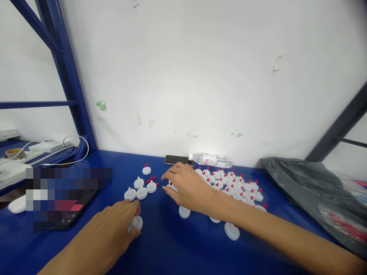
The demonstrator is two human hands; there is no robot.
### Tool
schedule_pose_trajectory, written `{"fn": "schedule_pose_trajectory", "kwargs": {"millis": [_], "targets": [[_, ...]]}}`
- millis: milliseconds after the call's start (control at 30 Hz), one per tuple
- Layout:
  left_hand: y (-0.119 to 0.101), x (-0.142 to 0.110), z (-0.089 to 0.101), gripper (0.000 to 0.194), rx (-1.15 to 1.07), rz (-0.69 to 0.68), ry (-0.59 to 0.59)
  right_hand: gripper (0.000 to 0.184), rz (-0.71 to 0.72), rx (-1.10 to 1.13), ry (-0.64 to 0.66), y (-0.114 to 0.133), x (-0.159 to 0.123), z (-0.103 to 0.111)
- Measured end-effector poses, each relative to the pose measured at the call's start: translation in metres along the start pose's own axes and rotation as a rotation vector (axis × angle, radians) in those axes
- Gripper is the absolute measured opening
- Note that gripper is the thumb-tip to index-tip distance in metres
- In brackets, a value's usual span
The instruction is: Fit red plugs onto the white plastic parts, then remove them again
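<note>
On the near side of the small red tips (151, 178) on the desk (160, 236), the left hand (120, 221) is pinching a white cap (138, 222), while right of them the right hand (185, 187), grip parted, is hovering among red-tipped caps (230, 190).

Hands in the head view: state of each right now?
Left hand: closed on a white cap.
Right hand: open, near red-tipped caps, nothing visibly held.
</note>
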State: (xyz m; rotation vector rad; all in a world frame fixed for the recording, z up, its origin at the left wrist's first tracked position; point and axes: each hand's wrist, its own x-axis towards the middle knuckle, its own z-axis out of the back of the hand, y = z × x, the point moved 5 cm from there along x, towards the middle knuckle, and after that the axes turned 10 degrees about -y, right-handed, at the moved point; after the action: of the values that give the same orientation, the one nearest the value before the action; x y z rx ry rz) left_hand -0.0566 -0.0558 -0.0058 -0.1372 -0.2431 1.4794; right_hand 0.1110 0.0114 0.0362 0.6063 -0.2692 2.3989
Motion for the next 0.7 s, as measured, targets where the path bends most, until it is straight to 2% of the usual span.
{"fn": "schedule_pose_trajectory", "kwargs": {"millis": [67, 133, 300, 400, 500, 600, 633, 700], "targets": [[-0.008, -0.003, 0.0, 0.021, 0.051, -0.01, 0.09, 0.022, 0.03, -0.103, 0.097, 0.001, 0.019, -0.014], [-0.012, -0.005, 0.001, 0.025, 0.059, -0.035, 0.11, 0.018, 0.038, -0.128, 0.141, 0.002, 0.033, -0.025], [-0.009, -0.007, -0.003, 0.027, -0.032, -0.129, -0.019, 0.01, 0.048, -0.126, 0.225, 0.003, 0.044, -0.047], [-0.008, -0.007, -0.004, 0.026, -0.038, -0.142, -0.091, 0.01, 0.059, -0.103, 0.236, 0.003, 0.043, -0.052], [-0.01, -0.005, -0.004, 0.026, -0.042, -0.121, -0.07, 0.011, 0.055, -0.056, 0.213, 0.001, 0.04, -0.043], [-0.014, -0.002, -0.001, 0.026, -0.042, -0.098, -0.027, 0.013, 0.023, 0.016, 0.159, 0.001, 0.03, -0.017], [-0.016, -0.002, 0.0, 0.027, -0.045, -0.1, -0.024, 0.012, 0.014, 0.076, 0.13, 0.002, 0.025, -0.006], [-0.02, 0.0, 0.002, 0.026, -0.062, -0.113, -0.03, 0.01, -0.062, 0.409, 0.042, 0.006, 0.011, 0.015]]}}
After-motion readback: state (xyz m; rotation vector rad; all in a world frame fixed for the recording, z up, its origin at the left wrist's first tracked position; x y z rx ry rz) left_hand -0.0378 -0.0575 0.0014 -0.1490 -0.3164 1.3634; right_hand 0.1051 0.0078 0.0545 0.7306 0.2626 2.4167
